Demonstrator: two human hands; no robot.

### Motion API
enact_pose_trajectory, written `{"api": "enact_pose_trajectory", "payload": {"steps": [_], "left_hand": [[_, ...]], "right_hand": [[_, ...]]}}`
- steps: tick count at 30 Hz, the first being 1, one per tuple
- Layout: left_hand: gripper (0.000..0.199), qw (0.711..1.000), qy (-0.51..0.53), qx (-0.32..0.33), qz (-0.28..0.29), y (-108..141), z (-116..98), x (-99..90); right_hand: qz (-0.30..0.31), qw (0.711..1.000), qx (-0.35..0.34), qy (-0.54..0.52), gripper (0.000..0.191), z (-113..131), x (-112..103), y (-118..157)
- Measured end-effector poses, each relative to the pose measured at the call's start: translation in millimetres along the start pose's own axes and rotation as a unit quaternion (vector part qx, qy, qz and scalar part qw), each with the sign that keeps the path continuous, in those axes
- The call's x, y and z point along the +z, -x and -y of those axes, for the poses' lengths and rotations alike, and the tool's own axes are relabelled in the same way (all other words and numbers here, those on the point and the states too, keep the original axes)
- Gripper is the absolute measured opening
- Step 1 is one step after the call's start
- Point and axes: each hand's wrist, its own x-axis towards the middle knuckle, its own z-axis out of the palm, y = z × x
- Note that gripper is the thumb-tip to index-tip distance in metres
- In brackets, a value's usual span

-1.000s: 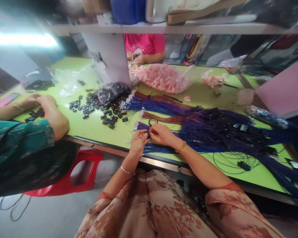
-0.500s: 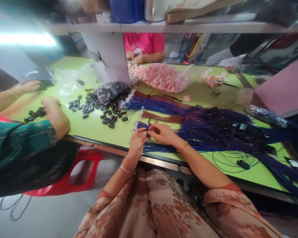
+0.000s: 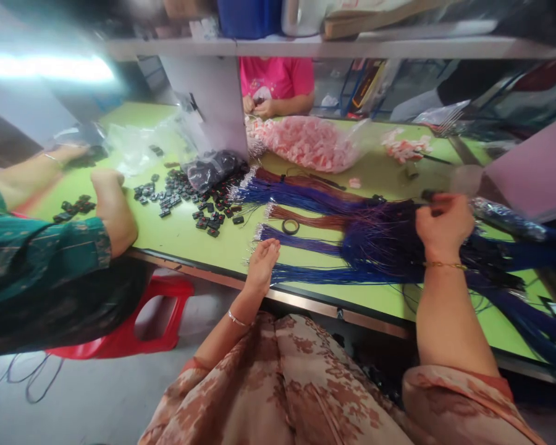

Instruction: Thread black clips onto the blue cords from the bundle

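My left hand (image 3: 262, 266) is at the table's front edge, its fingers pressed together beside the metal-tipped ends of a bundle of blue wires (image 3: 306, 241). What is between those fingers, if anything, is too small to make out. Out to the right, my right hand (image 3: 445, 225) is raised over the heaped wires, its fingers curled and slightly blurred. A small black connector (image 3: 429, 194) shows at its fingertips. Under and around this hand lie dark wires with black connectors (image 3: 491, 262). A black ring of tape (image 3: 290, 226) rests between the brown wires (image 3: 306, 216) and the blue bundle.
Loose black connectors (image 3: 210, 219) and a bag of dark parts (image 3: 215, 170) lie to the left. Behind the wires is a bag of pink pieces (image 3: 310, 143). A co-worker's arm (image 3: 115, 210) rests at the left; another person in pink (image 3: 278, 83) sits opposite. A shelf (image 3: 352, 47) crosses above.
My right hand has left my left hand and swung right, over the wire heap. My left hand has stayed near the wire tips. The tape ring shows fully now.
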Motion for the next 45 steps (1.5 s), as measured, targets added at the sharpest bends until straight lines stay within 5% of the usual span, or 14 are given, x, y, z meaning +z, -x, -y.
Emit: {"api": "enact_pose_trajectory", "payload": {"steps": [3, 6, 9, 11, 12, 14, 17, 20, 23, 26, 31, 36, 39, 45], "left_hand": [[0.038, 0.999, -0.035, 0.039, 0.009, 1.1, -1.0, -3.4], [0.033, 0.968, -0.179, 0.177, -0.012, -0.2, -18.8, -21.5], [0.030, 0.851, -0.409, 0.308, -0.112, -8.5, -50.8, -55.5], [0.030, 0.760, -0.534, 0.325, -0.175, -17.7, -71.5, -78.7], [0.032, 0.720, -0.584, 0.316, -0.204, -22.6, -79.5, -88.1], [0.034, 0.659, -0.652, 0.281, -0.247, -31.8, -88.9, -100.5], [0.032, 0.611, -0.713, 0.229, -0.257, -39.5, -89.5, -104.3], [0.028, 0.592, -0.741, 0.219, -0.228, -39.0, -84.8, -101.5], [0.027, 0.609, -0.730, 0.246, -0.189, -36.0, -83.8, -102.8], [0.037, 0.664, -0.672, 0.285, -0.159, -35.3, -85.8, -108.6], [0.034, 0.788, -0.520, 0.294, -0.152, -35.5, -85.8, -111.6], [0.031, 0.941, -0.240, 0.207, -0.119, -25.5, -81.1, -91.4], [0.034, 0.975, -0.129, 0.162, -0.083, -15.5, -78.1, -77.2], [0.044, 0.998, -0.040, 0.056, -0.001, 1.2, -67.7, -66.0]], "right_hand": [[0.120, 0.981, 0.023, 0.151, 0.018, -26.4, 13.0, -3.6], [0.163, 0.974, -0.003, 0.155, 0.021, -30.1, 11.8, -2.4], [0.062, 0.990, -0.037, 0.123, 0.028, -13.4, -4.4, 2.9], [-0.022, 0.993, -0.097, 0.064, 0.026, 9.0, -15.2, 16.3], [-0.012, 0.990, -0.143, 0.003, 0.022, 23.2, -18.3, 27.2], [0.126, 0.949, -0.249, -0.150, 0.019, 55.2, -17.7, 56.6], [0.372, 0.819, -0.381, -0.215, 0.019, 101.3, -2.7, 108.6], [0.451, 0.762, -0.437, -0.161, 0.014, 130.9, 15.1, 149.5], [0.458, 0.759, -0.450, -0.105, 0.012, 142.2, 23.0, 167.6], [0.452, 0.760, -0.458, -0.088, 0.017, 143.0, 22.3, 169.0], [0.415, 0.786, -0.446, -0.102, 0.015, 141.9, 18.7, 162.2], [0.452, 0.773, -0.397, -0.201, 0.009, 162.0, 18.5, 160.8], [0.463, 0.756, -0.398, -0.237, 0.008, 181.5, 18.7, 163.9], [0.514, 0.718, -0.355, -0.308, 0.008, 197.9, 19.7, 171.0]]}}
